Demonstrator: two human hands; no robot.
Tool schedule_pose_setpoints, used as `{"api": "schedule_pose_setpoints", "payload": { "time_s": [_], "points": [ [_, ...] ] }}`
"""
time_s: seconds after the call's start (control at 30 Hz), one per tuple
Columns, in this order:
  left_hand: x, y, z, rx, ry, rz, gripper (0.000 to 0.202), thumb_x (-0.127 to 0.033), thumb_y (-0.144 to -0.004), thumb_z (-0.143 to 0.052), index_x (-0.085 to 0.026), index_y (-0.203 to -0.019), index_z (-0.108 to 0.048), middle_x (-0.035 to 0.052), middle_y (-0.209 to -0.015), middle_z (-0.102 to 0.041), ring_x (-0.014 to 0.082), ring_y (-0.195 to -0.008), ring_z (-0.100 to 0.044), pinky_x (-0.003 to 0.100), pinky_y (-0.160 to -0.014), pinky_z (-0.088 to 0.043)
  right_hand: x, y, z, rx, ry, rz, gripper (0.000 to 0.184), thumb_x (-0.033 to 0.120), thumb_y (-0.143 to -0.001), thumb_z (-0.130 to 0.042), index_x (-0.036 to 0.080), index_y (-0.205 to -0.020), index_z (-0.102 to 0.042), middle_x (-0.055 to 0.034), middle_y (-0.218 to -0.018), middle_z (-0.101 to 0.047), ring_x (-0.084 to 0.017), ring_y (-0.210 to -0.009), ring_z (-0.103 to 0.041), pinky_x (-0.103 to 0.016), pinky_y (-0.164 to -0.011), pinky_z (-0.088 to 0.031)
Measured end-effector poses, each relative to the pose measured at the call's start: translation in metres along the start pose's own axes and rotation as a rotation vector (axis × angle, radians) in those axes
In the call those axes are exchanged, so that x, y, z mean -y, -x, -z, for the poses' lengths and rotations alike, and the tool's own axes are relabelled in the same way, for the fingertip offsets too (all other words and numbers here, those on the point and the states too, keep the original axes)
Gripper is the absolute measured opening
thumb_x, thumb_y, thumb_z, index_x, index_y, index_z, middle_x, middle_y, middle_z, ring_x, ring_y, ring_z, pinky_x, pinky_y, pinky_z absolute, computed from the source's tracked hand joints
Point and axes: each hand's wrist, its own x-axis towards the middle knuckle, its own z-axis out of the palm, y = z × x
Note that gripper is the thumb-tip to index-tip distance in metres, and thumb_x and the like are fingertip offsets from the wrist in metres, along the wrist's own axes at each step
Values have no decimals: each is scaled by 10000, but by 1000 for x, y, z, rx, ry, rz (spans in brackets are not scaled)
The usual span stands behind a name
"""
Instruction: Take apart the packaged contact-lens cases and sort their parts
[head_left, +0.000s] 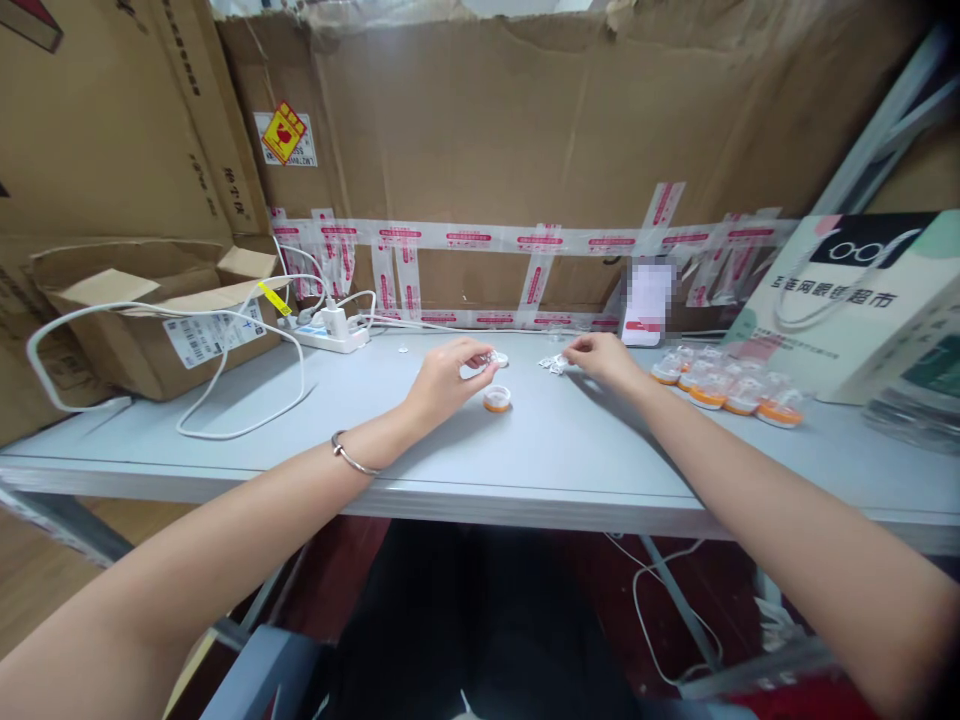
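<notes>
My left hand (448, 376) is curled over the grey table (525, 450), pinching a small clear round lid (484, 361) between thumb and fingers. Just in front of it stands a small orange-based round container (496, 398). My right hand (604, 358) reaches further back, its fingertips closed on a little heap of small clear pieces (553, 364). A silver bangle sits on my left wrist.
Several orange-and-clear containers (724, 389) are grouped at the right. A white paper bag (855, 300) stands behind them. A power strip (330, 330) with white cables and an open cardboard box (161, 310) lie at the left. Taped cardboard forms the back wall.
</notes>
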Motion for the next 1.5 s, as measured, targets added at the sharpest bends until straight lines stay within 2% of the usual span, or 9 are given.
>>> {"api": "schedule_pose_setpoints", "payload": {
  "time_s": [0.13,0.3,0.47,0.57,0.8,0.93,1.0,1.13,1.5],
  "points": [
    [-1,0,1,26,-13,1,128,-180,-757,-586,-143,-872,-630,45,-784,-641,109,-674,-571,227,-646,-473,-9,-2,-7,59,-8,-41,92,184,-606,-638,147,-525,-613,-46,-523,-606,-187,-578,-559,-296,-568,-398],
    [-3,0,2,40,-49,-10,129,-202,-770,-584,-150,-873,-644,36,-780,-640,116,-696,-546,225,-641,-454,17,16,-5,9,-109,27,215,362,-740,-559,157,-703,-614,-58,-677,-642,-165,-664,-572,-288,-634,-434],
    [-2,1,1,54,-144,-38,124,-234,-766,-602,-173,-849,-670,18,-720,-638,125,-667,-513,251,-663,-435,59,57,-12,435,-592,242,299,457,-726,-596,176,-826,-588,-25,-742,-649,-122,-677,-585,-284,-701,-473],
    [-1,2,-1,65,-158,-73,144,-240,-765,-605,-179,-873,-678,23,-727,-641,138,-696,-520,260,-672,-435,73,74,-20,502,-722,246,274,398,-679,-668,180,-809,-563,-10,-732,-652,-116,-658,-589,-293,-695,-482],
    [-1,3,-2,65,-111,-134,257,-236,-767,-610,-161,-1012,-622,53,-926,-642,158,-854,-539,295,-791,-445,55,45,-4,265,-583,146,146,287,-721,-628,155,-765,-587,-38,-711,-661,-131,-663,-613,-286,-687,-495],
    [-1,2,1,105,-115,-77,221,-241,-793,-575,-153,-991,-616,64,-920,-630,166,-863,-544,307,-783,-448,3,2,34,-88,50,-16,143,208,-785,-529,149,-860,-636,-77,-825,-678,-160,-767,-627,-269,-719,-472],
    [-2,3,1,141,-115,-57,196,-245,-808,-551,-156,-968,-622,62,-895,-628,164,-844,-547,299,-761,-451,-23,-12,48,-84,303,-106,151,178,-766,-531,155,-828,-668,-86,-821,-684,-205,-843,-620,-290,-740,-456],
    [-2,3,1,187,-130,-26,185,-262,-826,-521,-168,-946,-626,56,-869,-619,160,-822,-548,280,-712,-452,-50,-24,50,-41,412,-188,99,138,-676,-602,155,-715,-691,-106,-818,-686,-253,-841,-616,-306,-698,-451],
    [4,2,-2,303,-174,44,274,-225,-893,-365,-143,-850,-623,67,-845,-625,173,-825,-568,299,-753,-440,-43,-21,43,-134,396,-125,162,154,-693,-559,130,-786,-690,-156,-838,-663,-281,-847,-590,-362,-723,-419]
  ]
}}
